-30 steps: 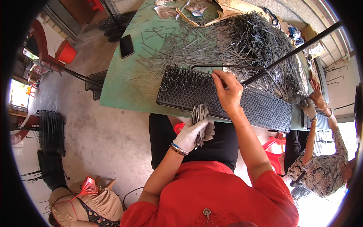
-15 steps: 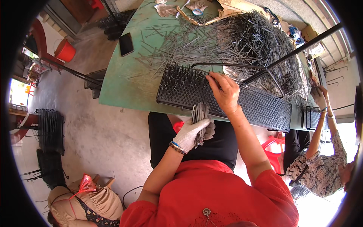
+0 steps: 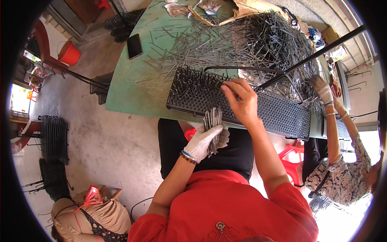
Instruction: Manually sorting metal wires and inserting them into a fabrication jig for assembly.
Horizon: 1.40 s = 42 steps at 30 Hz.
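Observation:
My gloved left hand (image 3: 203, 144) is closed around a bundle of thin grey metal strips (image 3: 212, 121), held upright at the table's front edge. A long black perforated metal panel (image 3: 278, 115) lies along that edge, with a black wire frame (image 3: 246, 69) rising over it. Many short dark strips (image 3: 191, 82) stand up from the holes at its left end. Over the panel, just right of those strips, my bare right hand (image 3: 244, 101) has thumb and forefinger pinched together; what is between the fingertips is too small to make out.
A big heap of dark metal strips (image 3: 278, 40) covers the far right of the green table (image 3: 129, 88), with loose ones spread leftward. A phone (image 3: 134, 46) lies at the left edge. At right, a co-worker's gloved hand (image 3: 322, 89) reaches to the heap. Another person (image 3: 100, 213) is at lower left.
My right hand has shifted slightly right along the panel. The left hand still grips the bundle in nearly the same place. The co-worker's gloved hand has moved up and left to the heap.

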Each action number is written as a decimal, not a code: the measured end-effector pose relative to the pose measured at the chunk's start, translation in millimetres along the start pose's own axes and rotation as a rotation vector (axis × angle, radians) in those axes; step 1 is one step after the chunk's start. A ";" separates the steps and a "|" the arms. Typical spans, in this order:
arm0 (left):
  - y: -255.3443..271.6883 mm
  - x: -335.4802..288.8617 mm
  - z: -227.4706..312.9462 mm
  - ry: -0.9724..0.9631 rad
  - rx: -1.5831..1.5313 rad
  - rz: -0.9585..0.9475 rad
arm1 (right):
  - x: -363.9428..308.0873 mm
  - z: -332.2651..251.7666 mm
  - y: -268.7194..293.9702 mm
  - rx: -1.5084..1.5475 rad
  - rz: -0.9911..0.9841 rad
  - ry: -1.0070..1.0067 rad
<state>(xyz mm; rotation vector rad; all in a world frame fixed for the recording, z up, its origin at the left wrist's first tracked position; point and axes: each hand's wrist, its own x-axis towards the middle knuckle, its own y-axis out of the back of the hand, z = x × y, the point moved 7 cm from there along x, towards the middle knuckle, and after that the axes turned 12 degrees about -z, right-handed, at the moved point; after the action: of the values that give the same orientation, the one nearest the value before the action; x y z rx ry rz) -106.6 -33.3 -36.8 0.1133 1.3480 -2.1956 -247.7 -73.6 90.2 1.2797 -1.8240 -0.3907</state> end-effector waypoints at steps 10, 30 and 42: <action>-9.5 -0.7 7.2 -0.017 0.101 -0.004 | -35.7 38.9 -20.5 0.554 -0.318 -0.516; 5.6 -3.8 1.2 -0.079 0.128 0.114 | -38.2 48.2 -28.0 0.625 -0.327 -0.587; 8.3 -9.3 3.0 -0.088 0.073 0.086 | -9.3 45.6 4.3 0.762 -0.121 -0.505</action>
<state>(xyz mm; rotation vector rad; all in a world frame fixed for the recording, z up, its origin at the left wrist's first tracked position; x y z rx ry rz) -94.0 -34.8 -38.7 0.0989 1.1936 -2.1521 -284.9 -73.1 62.0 1.9392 -2.4552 -0.0662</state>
